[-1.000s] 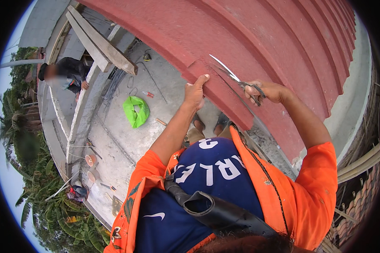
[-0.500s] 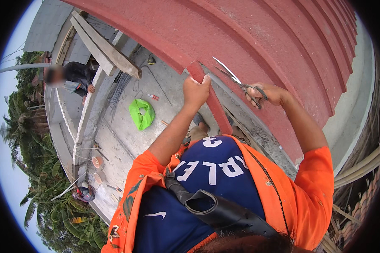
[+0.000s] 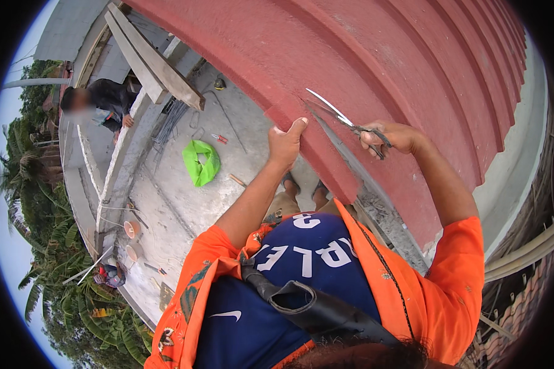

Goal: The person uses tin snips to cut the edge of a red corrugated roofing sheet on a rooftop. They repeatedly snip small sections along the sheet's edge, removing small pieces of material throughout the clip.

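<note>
My right hand [image 3: 385, 138] is closed around the dark handles of a pair of scissors [image 3: 337, 112]. Their blades are parted; the upper one shines above the red ribbed roofing sheet [image 3: 381, 67], at the head of a slit. Left of that slit runs a cut strip of the sheet [image 3: 326, 150], attached at its far end and loose at the near end. My left hand [image 3: 285, 144] grips the strip's left edge, thumb on top and fingers hidden beneath.
A concrete surface lies below, with a bright green bag [image 3: 200, 163], a red-handled tool [image 3: 220, 138] and buckets [image 3: 132, 229]. Wooden beams [image 3: 148, 58] project at upper left. Beside them, a person in dark clothing [image 3: 111, 101] touches a concrete ledge. Pale pipes [image 3: 523, 252] run at right.
The strip now lies flatter and looks wider, swung away from the steep tilt it had. More of the gap beside it shows. The left hand has shifted slightly nearer; the scissors stay parted.
</note>
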Available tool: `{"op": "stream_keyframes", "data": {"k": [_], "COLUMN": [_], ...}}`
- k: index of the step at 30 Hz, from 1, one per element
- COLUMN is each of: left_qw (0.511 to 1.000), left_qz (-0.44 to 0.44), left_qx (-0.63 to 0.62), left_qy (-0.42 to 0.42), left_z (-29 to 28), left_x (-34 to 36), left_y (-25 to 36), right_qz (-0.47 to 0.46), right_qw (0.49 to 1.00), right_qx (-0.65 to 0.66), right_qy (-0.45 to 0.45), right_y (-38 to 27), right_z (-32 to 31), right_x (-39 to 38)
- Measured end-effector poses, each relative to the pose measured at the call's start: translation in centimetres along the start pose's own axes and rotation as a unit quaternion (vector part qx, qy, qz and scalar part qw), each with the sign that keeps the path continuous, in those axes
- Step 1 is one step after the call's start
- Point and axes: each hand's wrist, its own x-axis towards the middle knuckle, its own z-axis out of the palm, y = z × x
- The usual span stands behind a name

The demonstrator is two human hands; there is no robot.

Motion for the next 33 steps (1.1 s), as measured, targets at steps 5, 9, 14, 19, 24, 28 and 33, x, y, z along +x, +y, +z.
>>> {"op": "stream_keyframes", "data": {"k": [5,9,14,19,24,28,33], "left_qw": [0.933,0.887,0.944,0.941,0.921,0.891,0.862], "left_qz": [0.088,0.217,0.126,0.034,0.014,0.044,0.05], "left_qx": [0.35,0.407,0.303,0.333,0.345,0.347,0.339], "left_qy": [0.014,0.034,-0.021,-0.053,-0.182,-0.29,-0.373], "left_z": [1.9,0.6,0.8,-0.6,-3.0,-5.0,-6.3], "left_x": [-1.2,-0.3,0.1,0.6,1.0,2.0,3.0], "left_y": [2.2,-1.3,-1.1,-0.9,-1.8,-1.5,-1.1], "right_qz": [-0.028,-0.052,-0.053,-0.012,0.035,0.043,0.045], "right_qw": [0.997,0.967,0.929,0.895,0.864,0.827,0.793], "right_qx": [0.07,0.249,0.367,0.442,0.481,0.511,0.525], "right_qy": [0.006,-0.009,0.013,0.063,0.142,0.231,0.306], "right_y": [-0.2,-2.2,-7.1,-12.6,-15.1,-16.5,-16.2], "right_z": [0.5,3.9,11.7,18.6,21.7,23.1,24.7], "right_x": [-0.7,-1.8,-2.0,1.1,5.3,8.6,12.9]}}
